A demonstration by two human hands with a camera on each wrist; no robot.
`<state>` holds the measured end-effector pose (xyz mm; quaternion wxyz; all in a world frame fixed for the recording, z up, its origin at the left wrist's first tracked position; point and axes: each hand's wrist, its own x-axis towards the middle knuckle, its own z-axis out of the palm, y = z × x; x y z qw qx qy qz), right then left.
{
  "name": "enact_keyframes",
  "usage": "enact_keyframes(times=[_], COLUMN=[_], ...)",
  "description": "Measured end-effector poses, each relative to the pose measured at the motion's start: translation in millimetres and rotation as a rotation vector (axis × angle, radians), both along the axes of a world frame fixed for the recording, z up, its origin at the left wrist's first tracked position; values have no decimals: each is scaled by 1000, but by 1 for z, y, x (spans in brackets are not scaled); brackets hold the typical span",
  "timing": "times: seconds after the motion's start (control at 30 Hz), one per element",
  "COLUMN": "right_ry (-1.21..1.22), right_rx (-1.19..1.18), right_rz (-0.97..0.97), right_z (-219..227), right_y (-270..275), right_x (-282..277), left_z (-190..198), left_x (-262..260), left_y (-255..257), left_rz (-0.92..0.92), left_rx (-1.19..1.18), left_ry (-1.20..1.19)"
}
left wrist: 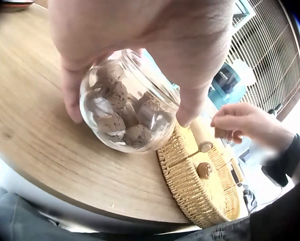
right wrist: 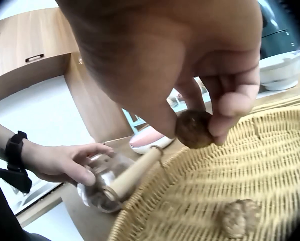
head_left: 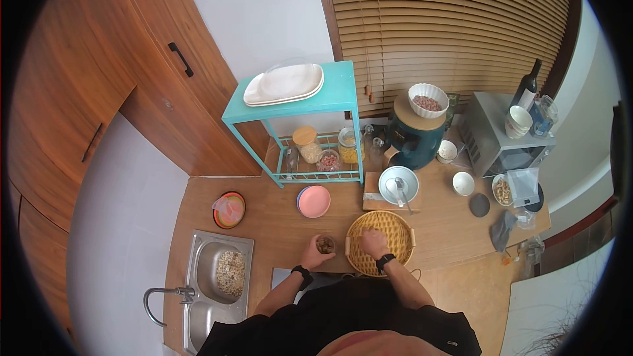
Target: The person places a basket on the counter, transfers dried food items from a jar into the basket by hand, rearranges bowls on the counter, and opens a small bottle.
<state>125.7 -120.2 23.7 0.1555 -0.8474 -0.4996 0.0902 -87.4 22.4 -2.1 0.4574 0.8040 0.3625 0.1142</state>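
My left hand (head_left: 319,254) grips a clear glass jar (left wrist: 130,108) around its upper part; several brown, round, rough-shelled nuts (left wrist: 110,95) lie inside. The jar stands on the wooden counter, left of a round woven basket (head_left: 359,260). Above the basket, my right hand (right wrist: 190,65) pinches one brown nut (right wrist: 194,129) between thumb and fingers. A single walnut (right wrist: 240,218) rests on the basket's woven bottom, also visible in the left wrist view.
Beyond the basket, a pale blue bowl (head_left: 407,183) with spoons sits on a wooden board. Pink plates (head_left: 314,202) lie behind the jar. A sink (head_left: 217,250) is at left; a turquoise rack (head_left: 330,95), small bowls and a microwave (head_left: 484,125) stand farther back.
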Motion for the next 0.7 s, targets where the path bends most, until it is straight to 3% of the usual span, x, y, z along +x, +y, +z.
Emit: enact_keyframes(times=[0.2, 0.3, 0.37, 0.47, 0.5, 0.57, 0.7], right_ry=[-148, -167, -131, -22, -17, 111, -13], right_rx=[-162, -134, 83, 171, 175, -88, 4], right_rz=[25, 9, 67, 325, 322, 563, 632], right_z=[-59, -58, -32, 20, 38, 64, 5], right_y=[-24, -16, -2, 32, 41, 58, 82], right_x=[15, 17, 8, -15, -28, -42, -67], left_z=[-13, -11, -25, -46, -46, -44, -45], left_x=[3, 6, 4, 2, 1, 5, 4], left_y=[0, 1, 3, 9, 7, 5, 14], left_rz=[3, -3, -7, -11, -14, -16, -88], left_rx=[-76, -56, -63, -161, -158, -374, -137], left_ry=[-18, -7, -27, -131, -125, -292, -168])
